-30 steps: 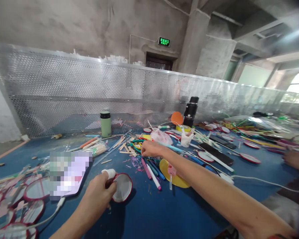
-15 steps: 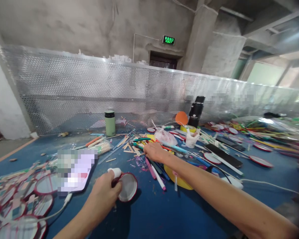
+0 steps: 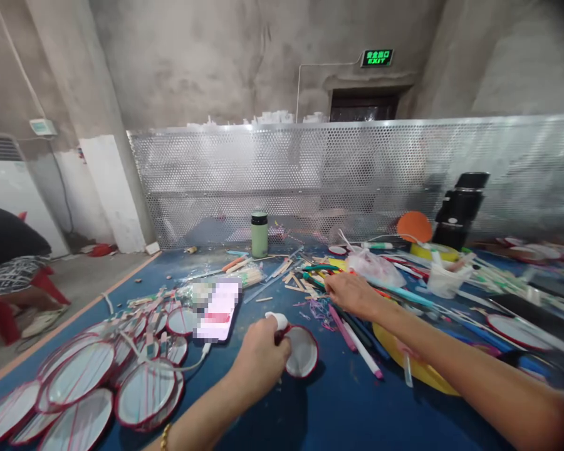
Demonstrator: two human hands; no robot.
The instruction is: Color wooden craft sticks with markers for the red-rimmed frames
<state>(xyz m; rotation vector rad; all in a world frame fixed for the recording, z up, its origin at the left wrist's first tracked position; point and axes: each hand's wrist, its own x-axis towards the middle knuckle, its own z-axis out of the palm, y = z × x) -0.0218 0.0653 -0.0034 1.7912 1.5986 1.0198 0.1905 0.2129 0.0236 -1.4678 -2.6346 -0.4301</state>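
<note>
1. The left hand (image 3: 263,351) grasped a red-rimmed disc (image 3: 303,352) by its left edge, thumb against fingers. A white piece (image 3: 277,321) showed at those fingers; whether worn or held could not be determined.
2. The disc was found above the near middle of the desk (image 3: 338,419), immediately right of the left hand. Being round, it presented no long axis; contact with the desk could not be confirmed.
3. The right hand (image 3: 350,294) was farther from the disc, beyond it and to its right. Its fingers were bent down beside a green curved item (image 3: 320,267); whether they gripped anything could not be told.
4. Tangled purple strands (image 3: 322,311) lay between disc and right hand. A white marker (image 3: 363,358) lay right of the disc, its long axis slanting nearer and rightward.
</note>
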